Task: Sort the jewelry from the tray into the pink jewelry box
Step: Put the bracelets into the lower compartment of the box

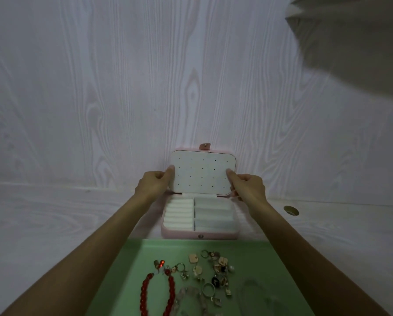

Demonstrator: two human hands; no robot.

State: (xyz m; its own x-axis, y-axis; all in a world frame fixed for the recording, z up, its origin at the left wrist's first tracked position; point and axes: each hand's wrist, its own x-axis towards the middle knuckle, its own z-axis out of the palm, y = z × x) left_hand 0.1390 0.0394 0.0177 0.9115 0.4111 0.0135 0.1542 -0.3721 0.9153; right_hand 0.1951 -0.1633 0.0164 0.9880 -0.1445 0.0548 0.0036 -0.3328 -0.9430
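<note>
While propping the lid upright by its side edges, left hand and right hand, fingers pinching it, to bare the box compartments near the surface's far edge; jewelry waiting on the tray at the near edge.

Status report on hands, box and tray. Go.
Left hand and right hand grip upright lid. Pink jewelry box open, compartments empty. Jewelry on green tray. Nothing blocking.

Both arms outstretched, left hand and right hand each pinching with thumb forward.
</note>
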